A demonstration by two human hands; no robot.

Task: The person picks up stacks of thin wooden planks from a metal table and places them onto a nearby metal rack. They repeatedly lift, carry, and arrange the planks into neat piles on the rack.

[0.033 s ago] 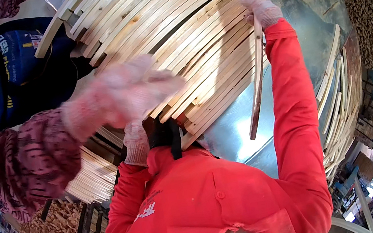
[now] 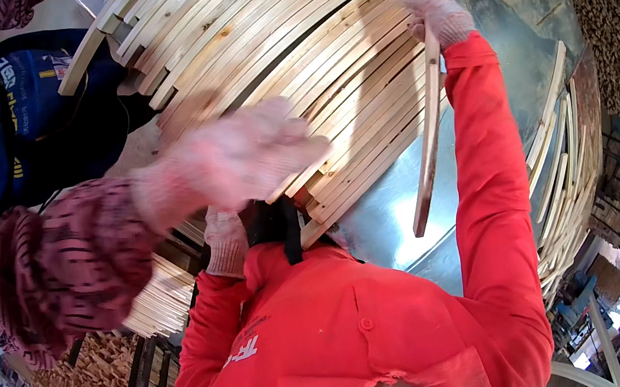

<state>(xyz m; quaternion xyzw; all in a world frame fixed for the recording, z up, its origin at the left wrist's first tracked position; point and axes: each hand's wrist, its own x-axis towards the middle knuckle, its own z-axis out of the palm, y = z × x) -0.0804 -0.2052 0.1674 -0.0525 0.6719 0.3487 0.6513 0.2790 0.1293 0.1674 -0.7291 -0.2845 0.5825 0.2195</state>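
Note:
My right hand (image 2: 441, 17), in a whitish-pink knit glove, is closed on the upper end of a wooden strip (image 2: 429, 131) at the right end of a row of pale strips. The strip hangs slanted above the metal table (image 2: 398, 199), apart from the row at its lower end. My left hand (image 2: 226, 245), gloved too, is by the near left end of the row (image 2: 362, 114); a co-worker's arm covers its fingers. That co-worker's gloved hand (image 2: 244, 151), blurred, reaches in from the left over the strips, with a maroon patterned sleeve.
Beyond lies a second batch of strips (image 2: 239, 24). A dark blue bag or cloth (image 2: 28, 102) is at the left. Loose strips (image 2: 561, 157) lean along the table's right side, and more wood is stacked (image 2: 616, 48) farther right. Another stack (image 2: 94, 381) stands lower left.
The co-worker's hand has moved right, farther over the row of strips. My right hand and its strip have shifted very slightly; my left hand stays in place.

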